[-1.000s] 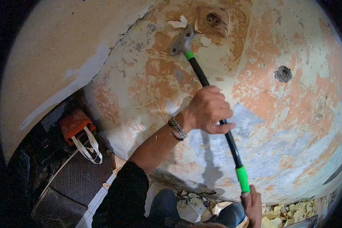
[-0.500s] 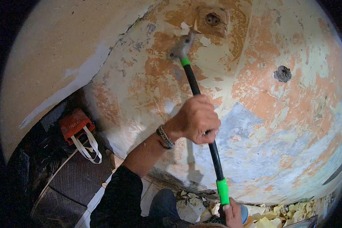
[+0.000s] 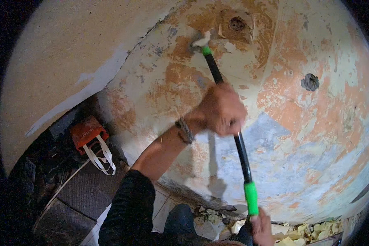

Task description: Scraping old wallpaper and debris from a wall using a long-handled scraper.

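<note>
My left hand (image 3: pixel 223 110) is closed round the middle of a long-handled scraper (image 3: pixel 242 158) with a black shaft and green sleeves. Lower down, my right hand (image 3: pixel 261 228) wraps the shaft's near end, just below the green sleeve. The scraper's pale head (image 3: pixel 201 40) is at the upper part of the wall, left of a socket; its blade edge is blurred. Patches of cream, orange and grey cover the wall (image 3: pixel 315 135), where old paint or paper is partly gone. A braided bracelet circles my left wrist.
An electrical socket (image 3: pixel 237 24) sits in the upper wall, and a dark hole (image 3: pixel 310 82) lies to its right. A red bag (image 3: pixel 89 133) with white handles stands at left by brown ribbed material (image 3: pixel 84 188). Yellowish scraps (image 3: pixel 307 234) litter the floor along the wall.
Both hands and the scraper have shifted slightly right within the picture. The scraper's head has slid up the wall toward the socket's level, with the left hand rising too.
</note>
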The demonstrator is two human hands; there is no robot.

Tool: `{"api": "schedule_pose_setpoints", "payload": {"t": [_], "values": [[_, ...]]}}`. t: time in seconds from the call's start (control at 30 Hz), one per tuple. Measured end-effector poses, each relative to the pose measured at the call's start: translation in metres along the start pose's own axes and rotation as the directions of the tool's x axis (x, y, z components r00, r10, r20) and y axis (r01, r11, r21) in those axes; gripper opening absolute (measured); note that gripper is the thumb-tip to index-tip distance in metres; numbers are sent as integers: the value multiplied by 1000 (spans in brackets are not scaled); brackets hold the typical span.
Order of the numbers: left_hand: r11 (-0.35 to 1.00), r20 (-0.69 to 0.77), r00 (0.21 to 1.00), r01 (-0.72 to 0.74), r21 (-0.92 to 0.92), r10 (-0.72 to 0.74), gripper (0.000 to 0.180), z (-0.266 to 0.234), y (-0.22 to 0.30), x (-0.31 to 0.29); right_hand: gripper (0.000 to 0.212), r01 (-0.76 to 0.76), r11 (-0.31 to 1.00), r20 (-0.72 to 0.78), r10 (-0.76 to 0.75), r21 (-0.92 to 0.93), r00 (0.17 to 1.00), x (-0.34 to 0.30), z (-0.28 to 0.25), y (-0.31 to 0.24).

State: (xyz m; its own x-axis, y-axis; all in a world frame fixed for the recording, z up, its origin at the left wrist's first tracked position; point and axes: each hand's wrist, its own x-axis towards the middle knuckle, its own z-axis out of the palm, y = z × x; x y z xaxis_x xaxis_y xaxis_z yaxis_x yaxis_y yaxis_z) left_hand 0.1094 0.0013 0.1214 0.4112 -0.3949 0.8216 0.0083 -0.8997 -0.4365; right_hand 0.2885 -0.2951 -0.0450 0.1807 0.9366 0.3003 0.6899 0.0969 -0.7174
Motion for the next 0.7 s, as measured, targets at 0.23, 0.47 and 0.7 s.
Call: {"api": "schedule_pose_setpoints", "payload": {"t": [0.23,0.47,0.7], "values": [[989,37,999,15,144,-21,16,-20,-18,7,28,-27,998,85,22,58,996,28,-3,2],[988,20,1000,-21,151,19,14,-38,-40,6,26,-2,999,172,-4,38,985,54,9,-15],[989,68,998,-6,145,-4,17,-44,-32,-1,26,50,999,145,-50,4,988,45,10,-40]]}}
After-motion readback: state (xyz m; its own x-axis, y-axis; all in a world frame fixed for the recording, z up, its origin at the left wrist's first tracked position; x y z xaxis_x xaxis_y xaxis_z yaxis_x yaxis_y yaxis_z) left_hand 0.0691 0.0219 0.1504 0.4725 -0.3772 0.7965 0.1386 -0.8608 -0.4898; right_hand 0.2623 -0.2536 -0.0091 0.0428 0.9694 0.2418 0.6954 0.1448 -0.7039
